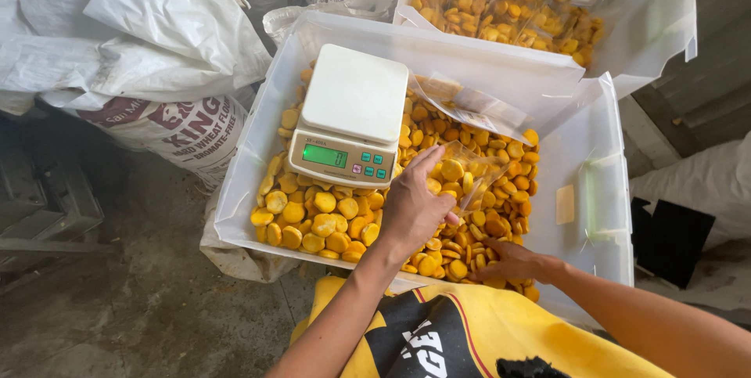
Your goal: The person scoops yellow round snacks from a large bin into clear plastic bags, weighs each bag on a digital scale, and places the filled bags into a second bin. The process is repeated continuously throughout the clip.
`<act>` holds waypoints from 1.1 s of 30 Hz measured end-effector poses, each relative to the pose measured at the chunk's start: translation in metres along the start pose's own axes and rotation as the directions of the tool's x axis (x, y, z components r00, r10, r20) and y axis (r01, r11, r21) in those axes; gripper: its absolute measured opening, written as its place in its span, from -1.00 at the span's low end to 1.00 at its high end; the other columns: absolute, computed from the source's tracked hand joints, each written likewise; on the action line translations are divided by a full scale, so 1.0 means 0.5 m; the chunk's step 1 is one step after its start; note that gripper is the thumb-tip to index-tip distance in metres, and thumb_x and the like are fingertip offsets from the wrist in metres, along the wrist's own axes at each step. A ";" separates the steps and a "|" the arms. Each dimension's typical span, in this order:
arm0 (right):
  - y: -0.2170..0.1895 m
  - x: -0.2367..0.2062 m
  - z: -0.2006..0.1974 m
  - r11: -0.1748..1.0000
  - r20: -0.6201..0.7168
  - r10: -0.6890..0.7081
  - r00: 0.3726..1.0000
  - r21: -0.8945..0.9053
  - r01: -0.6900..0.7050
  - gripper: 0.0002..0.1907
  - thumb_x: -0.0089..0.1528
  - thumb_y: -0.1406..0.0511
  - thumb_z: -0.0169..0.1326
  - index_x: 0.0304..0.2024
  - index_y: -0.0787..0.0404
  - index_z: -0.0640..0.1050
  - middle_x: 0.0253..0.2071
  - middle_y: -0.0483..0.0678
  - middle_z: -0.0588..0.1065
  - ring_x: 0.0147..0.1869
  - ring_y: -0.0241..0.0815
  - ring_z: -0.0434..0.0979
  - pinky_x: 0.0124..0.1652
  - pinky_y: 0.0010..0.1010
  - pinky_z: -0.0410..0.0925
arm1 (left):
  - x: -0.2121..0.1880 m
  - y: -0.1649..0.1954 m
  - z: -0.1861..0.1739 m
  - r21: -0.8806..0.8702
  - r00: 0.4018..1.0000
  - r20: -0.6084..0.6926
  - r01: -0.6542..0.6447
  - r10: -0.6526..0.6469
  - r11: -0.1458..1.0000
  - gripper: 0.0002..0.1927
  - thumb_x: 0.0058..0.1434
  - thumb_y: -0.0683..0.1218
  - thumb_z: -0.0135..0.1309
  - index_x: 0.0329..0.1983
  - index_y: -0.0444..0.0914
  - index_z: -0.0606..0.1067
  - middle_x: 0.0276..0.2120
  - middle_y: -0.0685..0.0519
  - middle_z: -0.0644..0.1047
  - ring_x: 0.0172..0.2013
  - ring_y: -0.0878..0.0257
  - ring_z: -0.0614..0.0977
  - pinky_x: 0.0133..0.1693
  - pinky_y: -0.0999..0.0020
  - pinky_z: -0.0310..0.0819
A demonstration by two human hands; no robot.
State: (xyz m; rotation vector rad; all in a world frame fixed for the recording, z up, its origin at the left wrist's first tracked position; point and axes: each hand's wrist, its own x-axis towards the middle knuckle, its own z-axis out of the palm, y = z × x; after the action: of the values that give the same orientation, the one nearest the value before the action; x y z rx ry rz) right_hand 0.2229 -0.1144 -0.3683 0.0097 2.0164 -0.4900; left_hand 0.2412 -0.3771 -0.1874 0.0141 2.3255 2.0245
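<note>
- White woven sacks (156, 41) lie piled well to the left of both hands, out of the way.
- A white digital kitchen scale (350, 116) sits on the biscuits just left of the left hand, within easy reach.
- The left hand (415, 210) pinches a small clear plastic bag (469, 174), part-filled, its mouth held open over the tub.
- The right hand (508, 262) lies loosely cupped among round orange-yellow biscuits (328, 217), gathering some.
- These fill the clear plastic tub (602, 190); they look flat, coin-shaped and dry.
</note>
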 end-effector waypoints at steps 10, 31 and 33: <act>-0.027 -0.039 -0.035 0.941 0.050 0.144 0.988 0.302 -0.152 -0.05 0.07 0.19 0.26 0.47 -0.09 0.16 0.06 0.11 0.58 -0.17 -0.01 0.63 -0.31 -0.15 0.51 | 0.002 0.007 0.000 0.014 1.000 0.024 0.007 -0.008 1.000 -0.25 0.01 -0.26 -0.01 0.37 -0.41 0.27 0.40 -0.13 0.31 -0.48 0.17 0.75 -0.27 0.40 0.62; -0.267 -0.357 -0.154 0.052 -0.069 -0.348 0.935 0.994 0.093 -0.45 0.29 0.15 0.01 0.25 0.30 0.35 0.20 0.24 0.42 0.06 0.12 0.60 -0.25 -0.35 0.57 | -0.003 -0.027 0.021 0.222 0.981 0.019 -0.194 0.194 0.956 -0.19 -0.05 -0.32 0.20 0.38 -0.39 0.34 0.37 -0.14 0.38 0.20 0.05 0.55 -0.05 0.35 0.62; -0.279 -0.357 -0.158 0.014 -0.067 -0.377 0.924 0.997 0.078 -0.44 0.30 0.16 -0.01 0.26 0.37 0.33 0.20 0.29 0.41 0.09 0.16 0.60 -0.14 -0.29 0.56 | -0.003 -0.018 0.019 0.092 0.998 0.046 -0.057 0.053 0.994 -0.20 -0.04 -0.33 0.09 0.38 -0.34 0.31 0.38 -0.07 0.34 0.14 0.13 0.59 -0.25 0.43 0.75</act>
State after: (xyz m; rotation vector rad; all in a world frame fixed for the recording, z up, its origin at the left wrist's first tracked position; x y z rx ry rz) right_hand 0.2122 -0.1794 -0.1376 0.4839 0.9920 -2.0045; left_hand 0.2435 -0.3688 -0.1974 0.1264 2.4163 1.9168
